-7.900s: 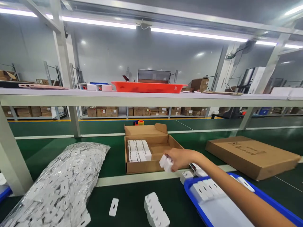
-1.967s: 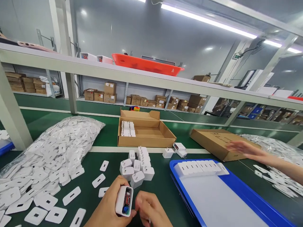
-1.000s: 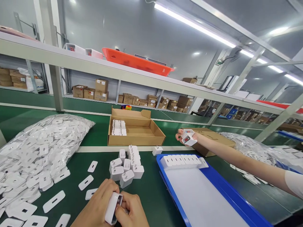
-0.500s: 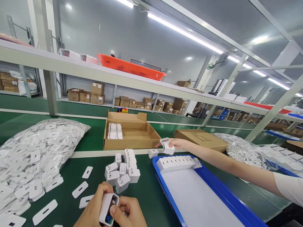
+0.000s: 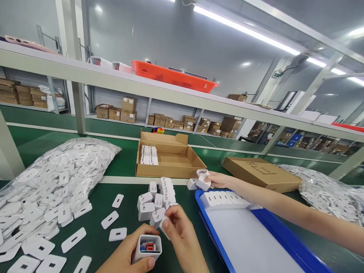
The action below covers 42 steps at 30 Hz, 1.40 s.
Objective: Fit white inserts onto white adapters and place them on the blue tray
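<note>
In my left hand [image 5: 129,250] sits a white charger housing [image 5: 137,254], its open end facing me with a red part and circuitry inside. My right hand [image 5: 182,237], just to its right, pinches a small white plate [image 5: 165,228] seen nearly edge-on. Beyond both hands stands a cluster of white charger housings [image 5: 146,211], several with metal prongs showing on top. To the left lie loose white slotted cover plates [image 5: 118,234], beside a heap spilling from a clear plastic bag [image 5: 82,163].
A co-worker's hand [image 5: 217,179] holds white housings above a blue tray [image 5: 202,212] lined with white chargers. Behind are an open cardboard box [image 5: 170,172] and a closed one [image 5: 261,172]. An overhead shelf [image 5: 170,89] carries an orange tray [image 5: 173,76].
My right hand has moved away from the housing's open end, now pinching a white plate. The housing's opening has turned more toward me. The view has shifted left.
</note>
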### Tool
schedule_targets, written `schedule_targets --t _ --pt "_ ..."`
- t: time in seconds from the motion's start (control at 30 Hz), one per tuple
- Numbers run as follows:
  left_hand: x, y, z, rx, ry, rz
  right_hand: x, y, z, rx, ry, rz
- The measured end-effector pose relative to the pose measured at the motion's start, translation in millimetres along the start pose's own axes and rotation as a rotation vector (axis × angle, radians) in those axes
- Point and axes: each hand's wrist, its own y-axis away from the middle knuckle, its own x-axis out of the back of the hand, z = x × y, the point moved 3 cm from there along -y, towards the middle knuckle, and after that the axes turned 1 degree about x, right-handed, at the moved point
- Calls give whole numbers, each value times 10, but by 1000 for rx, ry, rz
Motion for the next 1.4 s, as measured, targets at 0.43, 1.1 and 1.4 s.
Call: schedule_targets --t 0.43,1.1,1.4 --pt "20 -7 120 -109 -10 111 -64 93 367 -41 184 46" --pt "38 12 91 -226 -52 141 -245 214 70 203 209 3" --pt "88 43 140 -433 -45 318 -315 216 94 340 202 -106"
